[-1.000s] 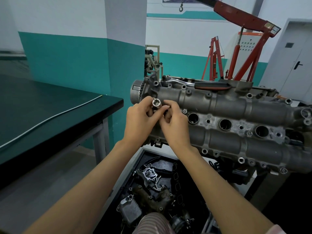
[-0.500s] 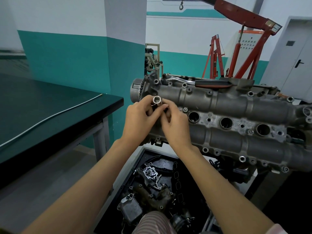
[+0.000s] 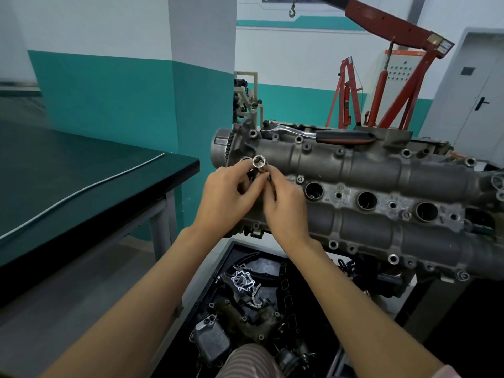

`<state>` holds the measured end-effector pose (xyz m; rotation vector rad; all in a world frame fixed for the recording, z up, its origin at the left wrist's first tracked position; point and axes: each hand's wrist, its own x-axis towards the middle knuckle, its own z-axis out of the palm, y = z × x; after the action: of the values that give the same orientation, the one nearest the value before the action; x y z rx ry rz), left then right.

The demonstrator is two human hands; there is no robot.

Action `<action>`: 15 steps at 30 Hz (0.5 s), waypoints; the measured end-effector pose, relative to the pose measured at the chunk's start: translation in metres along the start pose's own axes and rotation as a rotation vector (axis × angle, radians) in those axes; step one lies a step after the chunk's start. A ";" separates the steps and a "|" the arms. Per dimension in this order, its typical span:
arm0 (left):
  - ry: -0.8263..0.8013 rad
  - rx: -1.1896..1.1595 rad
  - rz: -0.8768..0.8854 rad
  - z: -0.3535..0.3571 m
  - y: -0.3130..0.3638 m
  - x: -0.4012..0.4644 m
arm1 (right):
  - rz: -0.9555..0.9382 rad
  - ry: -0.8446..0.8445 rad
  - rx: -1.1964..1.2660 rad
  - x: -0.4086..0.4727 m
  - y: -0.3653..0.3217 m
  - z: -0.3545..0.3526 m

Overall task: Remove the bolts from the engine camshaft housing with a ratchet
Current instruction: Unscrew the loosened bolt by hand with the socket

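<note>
Both hands, left (image 3: 226, 197) and right (image 3: 286, 205), pinched a socket (image 3: 259, 161) over the housing (image 3: 381, 181).
Small, hard, slick steel, likely; best gripped round its barrel, ratchet (image 3: 321, 135) lying idle.

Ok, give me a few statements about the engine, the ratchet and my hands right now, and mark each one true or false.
1. Both hands hold a silver socket in front of the housing's left end. True: the left hand and the right hand pinch around it.
2. The ratchet is in the right hand. False: it lies on top of the camshaft housing, untouched.
3. The socket's open end faces up toward the camera. True.
4. The parts tray sits on the green table. False: it is on the floor below the engine, between the arms.
5. The red engine crane stands behind the engine. True.
</note>
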<state>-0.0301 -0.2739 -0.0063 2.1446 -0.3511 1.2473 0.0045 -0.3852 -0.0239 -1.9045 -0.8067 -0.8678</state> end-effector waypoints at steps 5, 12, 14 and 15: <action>0.048 -0.097 -0.038 0.001 -0.001 0.001 | 0.123 0.049 0.011 0.005 0.003 0.004; -0.033 -0.033 -0.017 0.000 0.002 0.001 | 0.098 0.037 -0.005 0.004 0.003 0.003; -0.099 0.043 0.042 -0.002 0.003 0.002 | 0.060 0.015 -0.016 0.003 0.003 0.002; -0.140 0.078 0.072 -0.004 0.003 0.004 | 0.040 -0.003 -0.022 0.002 0.004 0.001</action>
<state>-0.0320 -0.2731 -0.0008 2.3111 -0.4490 1.1703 0.0088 -0.3856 -0.0239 -1.9353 -0.7611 -0.8532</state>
